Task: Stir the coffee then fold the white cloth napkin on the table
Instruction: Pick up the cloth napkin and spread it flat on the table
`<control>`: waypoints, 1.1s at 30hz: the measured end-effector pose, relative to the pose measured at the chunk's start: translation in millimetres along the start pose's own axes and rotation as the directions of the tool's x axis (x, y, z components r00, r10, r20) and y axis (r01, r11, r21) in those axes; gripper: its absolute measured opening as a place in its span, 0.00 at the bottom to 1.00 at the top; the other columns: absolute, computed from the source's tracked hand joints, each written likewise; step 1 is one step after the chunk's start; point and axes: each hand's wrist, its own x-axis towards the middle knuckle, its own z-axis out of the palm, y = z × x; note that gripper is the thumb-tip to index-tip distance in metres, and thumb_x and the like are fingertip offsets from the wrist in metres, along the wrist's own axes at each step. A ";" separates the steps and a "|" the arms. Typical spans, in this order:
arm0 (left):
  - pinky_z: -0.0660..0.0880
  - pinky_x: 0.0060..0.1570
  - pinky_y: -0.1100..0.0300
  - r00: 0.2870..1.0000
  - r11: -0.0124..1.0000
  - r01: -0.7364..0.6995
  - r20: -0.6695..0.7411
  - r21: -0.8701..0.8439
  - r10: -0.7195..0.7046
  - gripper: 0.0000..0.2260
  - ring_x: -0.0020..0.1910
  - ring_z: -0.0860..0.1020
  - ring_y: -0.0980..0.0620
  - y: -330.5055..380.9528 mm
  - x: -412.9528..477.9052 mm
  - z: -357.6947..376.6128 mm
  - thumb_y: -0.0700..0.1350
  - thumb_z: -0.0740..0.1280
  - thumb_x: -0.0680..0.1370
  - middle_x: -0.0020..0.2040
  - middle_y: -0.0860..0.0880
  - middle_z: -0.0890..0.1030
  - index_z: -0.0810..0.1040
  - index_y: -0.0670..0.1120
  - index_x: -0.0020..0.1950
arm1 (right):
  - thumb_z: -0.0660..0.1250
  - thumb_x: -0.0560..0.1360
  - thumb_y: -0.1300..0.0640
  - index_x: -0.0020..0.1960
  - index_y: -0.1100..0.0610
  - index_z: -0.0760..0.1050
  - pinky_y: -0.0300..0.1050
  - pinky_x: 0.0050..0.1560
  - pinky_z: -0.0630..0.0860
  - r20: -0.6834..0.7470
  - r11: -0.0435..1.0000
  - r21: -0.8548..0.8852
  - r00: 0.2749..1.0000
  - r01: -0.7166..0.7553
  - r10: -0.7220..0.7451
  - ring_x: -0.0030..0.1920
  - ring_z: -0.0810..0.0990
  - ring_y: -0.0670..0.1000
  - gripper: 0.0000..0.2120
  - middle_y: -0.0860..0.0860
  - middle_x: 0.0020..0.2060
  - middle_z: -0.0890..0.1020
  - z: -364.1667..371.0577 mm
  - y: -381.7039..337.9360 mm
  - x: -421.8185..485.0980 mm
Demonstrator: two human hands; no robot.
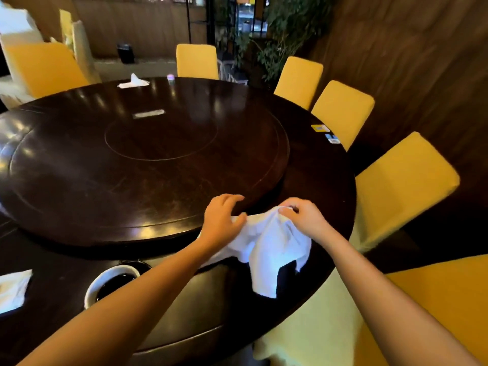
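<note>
Head view: both hands hold the white cloth napkin (266,244) at the near right edge of the round dark table (317,196).

Right hand (306,220) pinches a bunched top corner of the napkin between thumb and fingertips, lifting it off the wood so the cloth hangs in loose folds, its lower corner past the table's edge. Left hand (224,223) grips the napkin's left edge, thumb over the cloth and fingers spread toward the rim of the raised turntable (132,165). White coffee cup (105,281) with dark liquid stands at the near edge, partly hidden under the left forearm. Yellow chairs (401,186) line the table's right side.
</note>
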 end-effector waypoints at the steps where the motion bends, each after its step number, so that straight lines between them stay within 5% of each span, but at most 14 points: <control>1: 0.68 0.57 0.56 0.996 0.996 -0.088 -0.013 -0.032 0.087 0.23 0.57 0.74 0.47 11.3 -0.6 -0.7 0.55 0.58 0.71 0.56 0.45 0.79 0.77 0.45 0.60 | 0.65 0.75 0.62 0.40 0.59 0.79 0.31 0.36 0.67 -0.009 1.000 0.011 1.000 0.020 -0.020 0.33 0.74 0.40 0.06 0.44 0.32 0.76 -4.8 -11.7 2.2; 6: 0.70 0.49 0.64 0.980 0.957 -0.192 0.016 -0.219 0.200 0.22 0.51 0.73 0.57 72.2 -5.1 -13.4 0.61 0.62 0.70 0.51 0.54 0.77 0.77 0.49 0.56 | 0.67 0.74 0.59 0.38 0.56 0.77 0.37 0.34 0.68 -0.101 0.969 0.241 0.992 -0.054 0.080 0.33 0.73 0.43 0.06 0.47 0.31 0.76 -23.5 -60.9 4.4; 10: 0.70 0.38 0.62 0.995 0.987 -0.097 -0.051 -0.131 0.091 0.05 0.42 0.75 0.54 75.9 2.2 -11.1 0.47 0.67 0.74 0.44 0.53 0.76 0.77 0.48 0.46 | 0.66 0.75 0.58 0.41 0.57 0.77 0.40 0.36 0.70 -0.049 0.915 0.386 0.989 -0.113 0.143 0.35 0.74 0.47 0.05 0.51 0.32 0.77 -34.0 -74.1 2.6; 12: 0.68 0.34 0.62 0.996 0.979 -0.078 -0.055 -0.187 0.069 0.04 0.36 0.75 0.54 77.2 4.6 -16.0 0.45 0.66 0.75 0.37 0.52 0.77 0.77 0.47 0.41 | 0.66 0.75 0.58 0.39 0.56 0.76 0.43 0.35 0.71 -0.018 0.888 0.439 0.986 -0.139 0.164 0.34 0.75 0.50 0.07 0.53 0.32 0.77 -42.6 -79.0 -1.4; 17: 0.63 0.29 0.67 0.990 0.943 -0.102 -0.126 -0.318 0.065 0.04 0.28 0.69 0.59 101.0 21.8 -43.4 0.41 0.64 0.74 0.29 0.53 0.72 0.74 0.45 0.39 | 0.67 0.74 0.46 0.49 0.55 0.75 0.42 0.42 0.69 0.036 0.979 0.203 0.999 0.015 -0.022 0.41 0.75 0.46 0.13 0.48 0.38 0.77 -60.0 -84.6 -12.8; 20: 0.69 0.32 0.59 0.980 0.958 -0.191 -0.105 -0.214 0.172 0.02 0.29 0.72 0.56 117.6 34.6 -53.9 0.45 0.63 0.72 0.29 0.52 0.75 0.73 0.50 0.39 | 0.71 0.66 0.44 0.58 0.55 0.70 0.47 0.46 0.73 0.150 0.979 -0.172 0.985 0.114 -0.088 0.47 0.76 0.49 0.25 0.50 0.46 0.77 -65.3 -88.3 -14.5; 22: 0.71 0.34 0.57 0.973 0.959 -0.227 -0.084 -0.171 0.216 0.02 0.33 0.76 0.54 126.5 42.1 -61.8 0.47 0.64 0.72 0.32 0.52 0.78 0.75 0.50 0.39 | 0.68 0.67 0.51 0.56 0.57 0.72 0.51 0.51 0.74 0.156 0.896 -0.405 0.979 0.184 -0.131 0.51 0.76 0.54 0.19 0.53 0.50 0.77 -72.9 -86.2 -11.2; 24: 0.68 0.31 0.62 0.949 0.945 -0.306 0.036 -0.119 0.312 0.04 0.31 0.73 0.60 128.8 50.3 -72.6 0.48 0.69 0.72 0.30 0.56 0.75 0.77 0.49 0.39 | 0.63 0.71 0.60 0.45 0.55 0.74 0.48 0.45 0.74 0.038 0.909 -0.387 0.988 0.153 -0.150 0.48 0.77 0.54 0.04 0.53 0.45 0.78 -85.9 -80.5 -11.4; 26: 0.64 0.32 0.65 0.878 0.904 -0.417 0.299 0.093 0.374 0.09 0.32 0.71 0.60 125.7 58.7 -83.9 0.51 0.72 0.71 0.32 0.57 0.74 0.78 0.47 0.41 | 0.60 0.70 0.65 0.40 0.52 0.75 0.38 0.39 0.71 -0.103 0.962 -0.255 0.987 0.093 -0.123 0.45 0.77 0.51 0.10 0.51 0.42 0.80 -100.6 -73.8 -14.1; 28: 0.64 0.33 0.65 0.825 0.843 -0.459 0.485 0.280 0.288 0.11 0.36 0.71 0.54 118.0 64.7 -89.9 0.52 0.71 0.71 0.34 0.53 0.74 0.76 0.45 0.39 | 0.57 0.69 0.69 0.41 0.52 0.77 0.35 0.39 0.70 -0.185 0.977 -0.203 0.977 0.069 -0.107 0.46 0.77 0.50 0.15 0.50 0.42 0.80 -112.2 -66.6 -14.3; 30: 0.64 0.33 0.63 0.844 0.875 -0.403 0.478 0.268 0.242 0.12 0.36 0.72 0.52 107.3 67.9 -93.9 0.50 0.69 0.73 0.32 0.52 0.73 0.74 0.46 0.34 | 0.56 0.70 0.69 0.41 0.52 0.77 0.42 0.42 0.73 -0.235 0.976 -0.216 0.968 0.032 -0.084 0.47 0.78 0.52 0.16 0.51 0.44 0.81 -119.4 -61.0 -13.3; 33: 0.70 0.37 0.58 0.908 0.952 -0.305 0.307 0.015 0.286 0.12 0.36 0.75 0.50 98.8 70.7 -104.0 0.47 0.68 0.75 0.33 0.46 0.78 0.78 0.43 0.35 | 0.57 0.73 0.66 0.45 0.55 0.78 0.50 0.44 0.75 -0.286 0.967 -0.250 0.958 -0.040 -0.034 0.46 0.78 0.56 0.13 0.55 0.46 0.82 -125.4 -49.2 -11.6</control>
